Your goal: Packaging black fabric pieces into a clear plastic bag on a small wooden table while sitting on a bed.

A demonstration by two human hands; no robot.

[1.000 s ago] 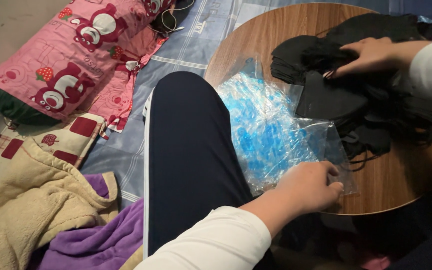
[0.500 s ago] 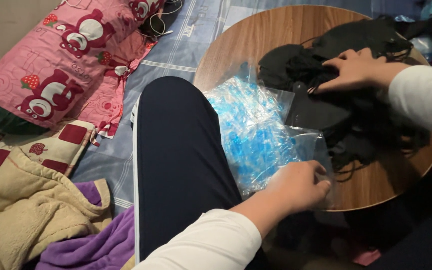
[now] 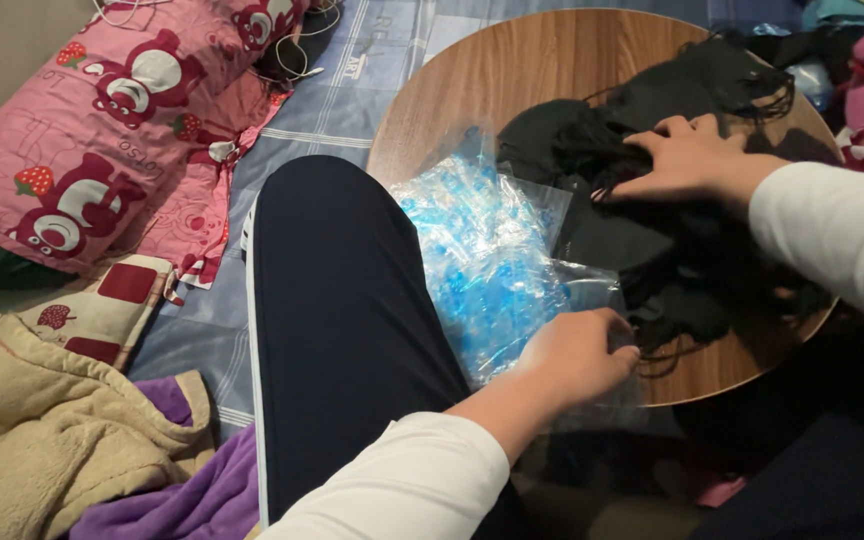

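Apparently hands pinch bag's edge.

Home bedroom: pink cartoon pillow, blue bedsheet, purple blanket, small round wooden table

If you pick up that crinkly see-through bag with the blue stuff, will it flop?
The clear plastic bag with blue pieces would probably sag, since it lies crumpled. It looks thin and glossy, so likely light and slippery in the left hand pinching its edge.

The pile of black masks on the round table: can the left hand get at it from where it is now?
Probably yes. The left hand pinches the clear plastic bags right beside the pile of black masks, with nothing between them. The right hand already rests on the pile.
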